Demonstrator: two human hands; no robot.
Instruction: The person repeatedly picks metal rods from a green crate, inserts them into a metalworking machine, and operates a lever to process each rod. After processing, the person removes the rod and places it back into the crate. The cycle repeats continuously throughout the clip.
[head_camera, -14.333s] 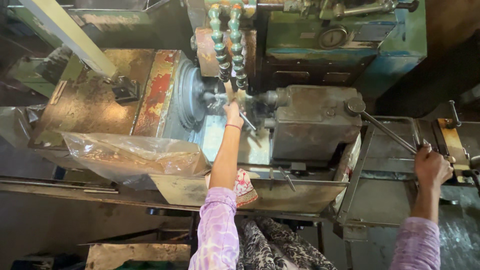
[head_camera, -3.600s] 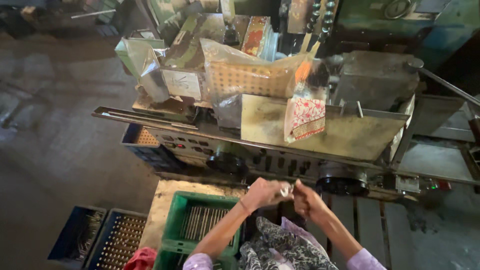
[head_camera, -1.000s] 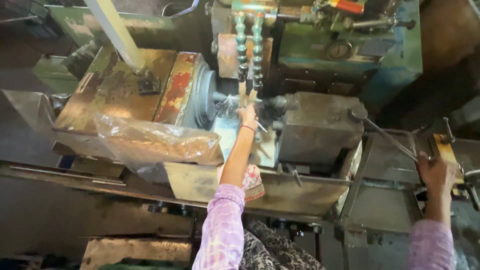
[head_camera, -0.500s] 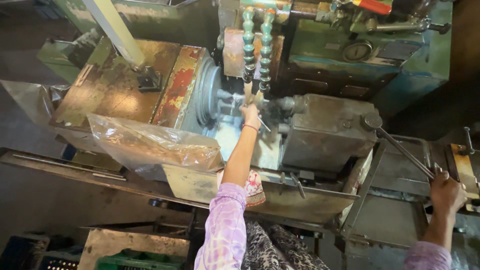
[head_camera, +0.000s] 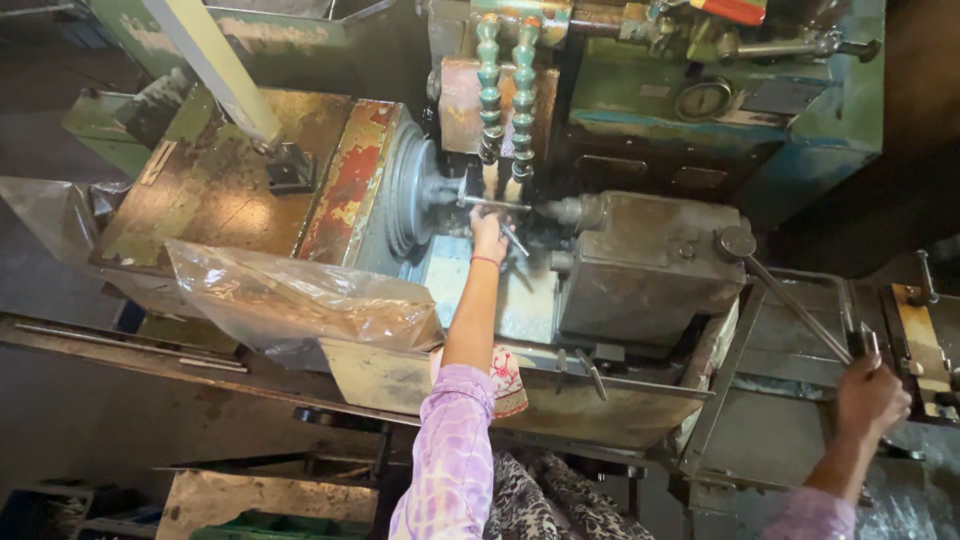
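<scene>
The person stands close against an old lathe and reaches the left hand far forward, up to the grey round chuck. Its fingers are closed around a thin metal rod that lies level between the chuck and the grey tool block, probably to keep it in line with the chuck's opening. Two green jointed coolant hoses hang just above this place, so the liquid would fall on the rod. The right hand is well apart, at the side, wrapped tight on the end of a long lever. A clear plastic sheet covers the front edge, perhaps against splashes.
</scene>
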